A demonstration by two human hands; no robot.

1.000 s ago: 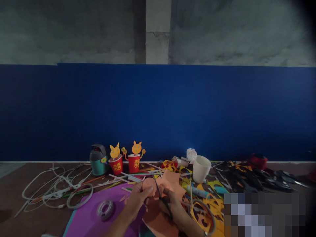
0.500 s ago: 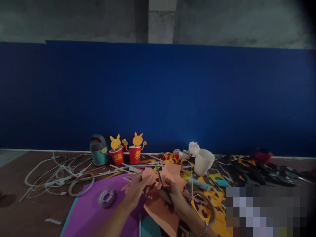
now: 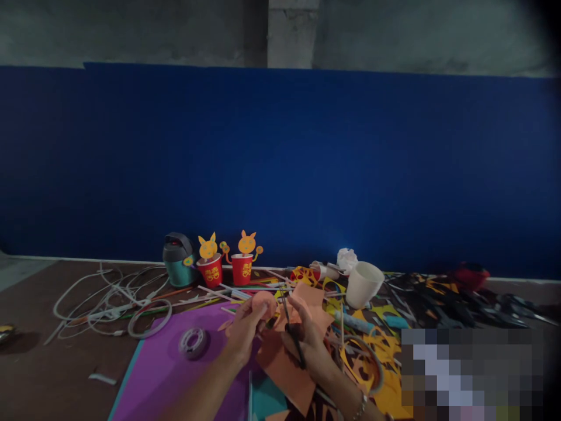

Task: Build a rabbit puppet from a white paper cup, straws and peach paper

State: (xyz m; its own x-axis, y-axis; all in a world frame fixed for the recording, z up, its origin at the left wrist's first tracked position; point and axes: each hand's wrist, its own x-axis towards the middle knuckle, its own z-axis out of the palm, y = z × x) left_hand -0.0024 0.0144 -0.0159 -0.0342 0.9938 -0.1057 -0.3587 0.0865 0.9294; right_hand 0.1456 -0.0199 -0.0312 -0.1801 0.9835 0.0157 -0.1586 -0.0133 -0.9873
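My left hand [image 3: 245, 327] pinches a rounded piece of orange paper [image 3: 263, 304] above the purple sheet [image 3: 175, 380]. Just to its right, my right hand [image 3: 307, 342] is closed on black-handled scissors [image 3: 294, 342], whose blades point up and away. The blades stand beside the rounded piece, apart from it. Larger orange sheets [image 3: 287, 371] lie beneath and beyond my hands. Two red cups with yellow cat-faced paper figures, one on the left [image 3: 211, 272] and one on the right [image 3: 242, 270], stand upright behind.
A roll of tape [image 3: 193, 343] rests on the purple sheet. White cables [image 3: 109, 304] and a teal container [image 3: 179, 266] are at left. A white cup [image 3: 363, 285], yellow paper scraps [image 3: 388, 359] and dark tools [image 3: 456, 307] lie at right.
The scissors have moved away from the rounded orange piece, and the fingers of my right hand have lifted slightly. The whole view has shifted a little.
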